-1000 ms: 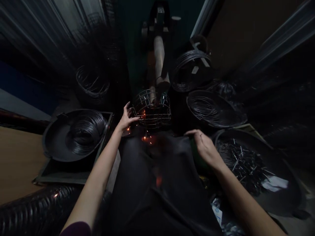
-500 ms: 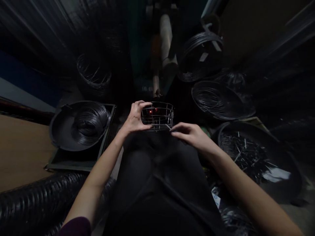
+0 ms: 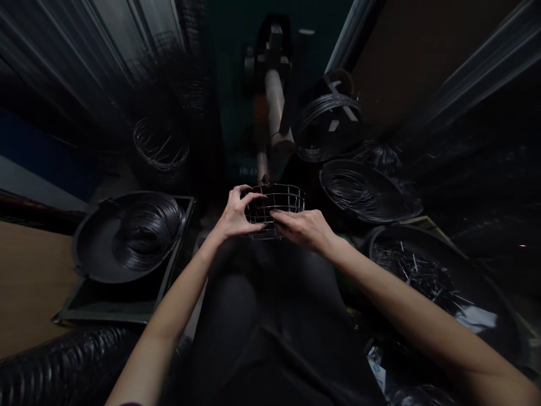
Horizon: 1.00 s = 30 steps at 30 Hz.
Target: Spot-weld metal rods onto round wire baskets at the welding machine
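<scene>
A small round wire basket (image 3: 279, 202) of thin metal rods sits just beyond my knees, under the tip of a machine arm (image 3: 275, 107). My left hand (image 3: 235, 215) grips its left rim, thumb over the top ring and fingers curled round the side. My right hand (image 3: 301, 227) rests against the basket's front right, fingers closed on its wires. No sparks show on the basket now.
A dark pan with a wire coil (image 3: 139, 228) lies at the left on a flat tray. Two more wire coils (image 3: 359, 189) sit at the right. A large pan of short cut wire pieces (image 3: 422, 276) is at the near right. Ribbed black rolls (image 3: 59, 366) lie at bottom left.
Sparks showed at the basket a second ago and have died out. My right hand has come up from my lap to the basket's front; my left hand has shifted its grip on the rim.
</scene>
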Available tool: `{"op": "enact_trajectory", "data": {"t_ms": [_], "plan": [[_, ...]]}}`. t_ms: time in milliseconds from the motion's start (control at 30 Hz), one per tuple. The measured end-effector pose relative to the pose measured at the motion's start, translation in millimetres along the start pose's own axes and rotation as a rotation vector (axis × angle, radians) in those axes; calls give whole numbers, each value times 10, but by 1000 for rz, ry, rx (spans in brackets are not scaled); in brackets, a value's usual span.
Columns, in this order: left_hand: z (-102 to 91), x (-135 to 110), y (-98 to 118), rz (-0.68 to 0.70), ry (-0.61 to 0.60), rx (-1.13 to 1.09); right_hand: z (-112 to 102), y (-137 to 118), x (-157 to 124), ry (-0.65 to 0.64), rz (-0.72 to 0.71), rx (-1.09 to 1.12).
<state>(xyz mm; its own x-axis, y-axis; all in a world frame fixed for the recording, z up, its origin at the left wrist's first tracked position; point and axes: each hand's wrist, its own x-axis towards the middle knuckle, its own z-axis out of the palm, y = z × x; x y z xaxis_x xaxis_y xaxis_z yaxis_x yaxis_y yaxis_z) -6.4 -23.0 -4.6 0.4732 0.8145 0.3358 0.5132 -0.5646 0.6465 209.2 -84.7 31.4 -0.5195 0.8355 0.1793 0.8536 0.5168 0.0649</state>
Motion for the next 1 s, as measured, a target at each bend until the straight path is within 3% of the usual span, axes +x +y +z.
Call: {"op": "enact_trajectory", "data": {"t_ms": [200,600,1000], "plan": [[24,-4,-23,-9,-14,-22,51,63,11,51,-56,-3],[-11,-24,-48,-41,-20,-73,-4,42,57,-12,-28,9],[-36,286,-187,-38,-8,-65,-27,189,282,-43,53,-4]]}}
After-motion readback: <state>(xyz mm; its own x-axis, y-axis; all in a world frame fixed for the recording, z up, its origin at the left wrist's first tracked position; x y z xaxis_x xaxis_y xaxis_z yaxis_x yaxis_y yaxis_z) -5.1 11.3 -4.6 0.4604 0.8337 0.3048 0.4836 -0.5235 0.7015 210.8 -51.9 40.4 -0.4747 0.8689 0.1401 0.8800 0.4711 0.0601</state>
